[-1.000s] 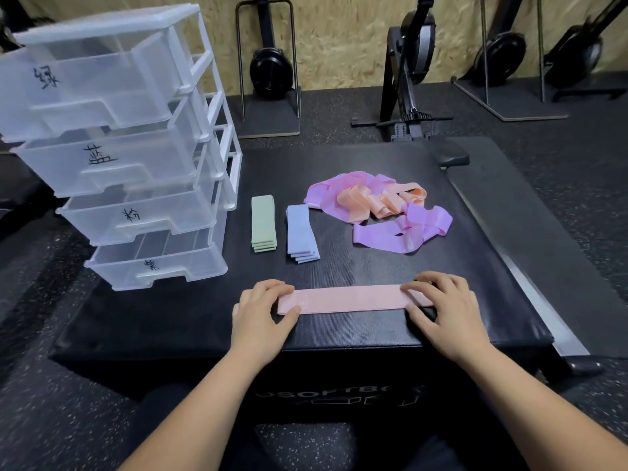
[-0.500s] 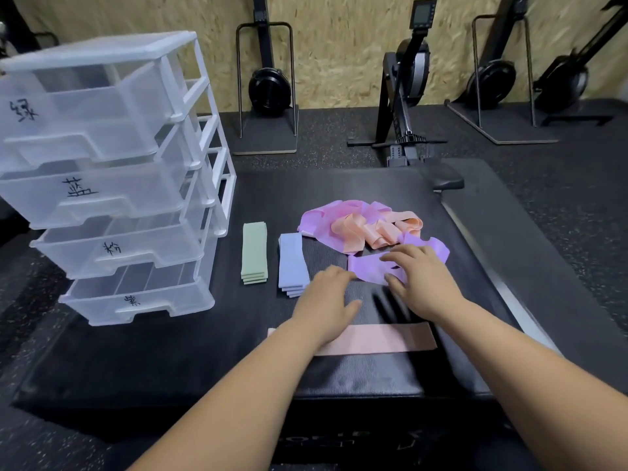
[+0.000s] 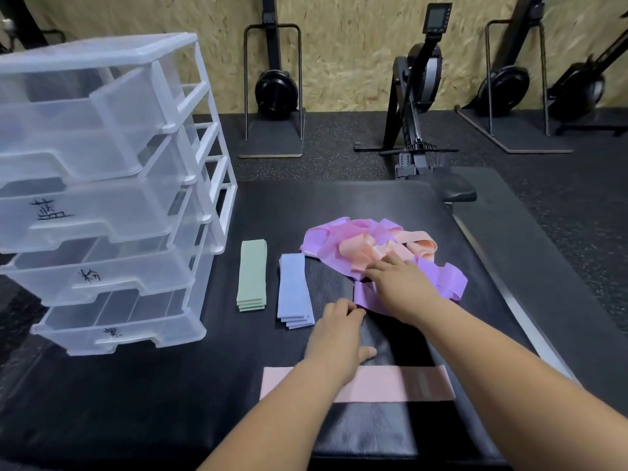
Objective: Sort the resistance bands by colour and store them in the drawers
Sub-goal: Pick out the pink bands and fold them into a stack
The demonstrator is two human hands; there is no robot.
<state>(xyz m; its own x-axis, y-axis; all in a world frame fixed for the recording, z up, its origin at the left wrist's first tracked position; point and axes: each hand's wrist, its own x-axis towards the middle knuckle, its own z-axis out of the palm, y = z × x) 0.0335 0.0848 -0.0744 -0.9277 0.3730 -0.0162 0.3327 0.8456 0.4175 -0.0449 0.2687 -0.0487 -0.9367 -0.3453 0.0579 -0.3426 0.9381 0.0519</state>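
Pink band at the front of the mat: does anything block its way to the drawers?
Only the left forearm, crossing above the pink band. Nothing lies between it and the drawers; the green stack and blue stack sit farther back.

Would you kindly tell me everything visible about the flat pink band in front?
The pink band is a long, flat, pale pink strip, matte and fabric-like. It lies crosswise near the front of the black mat, apart from the tangled pile. The left forearm passes over its left part; contact cannot be told.

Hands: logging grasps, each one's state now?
Left hand: fingers curled at the purple band; cannot tell.
Right hand: open, touching the tangled bands.
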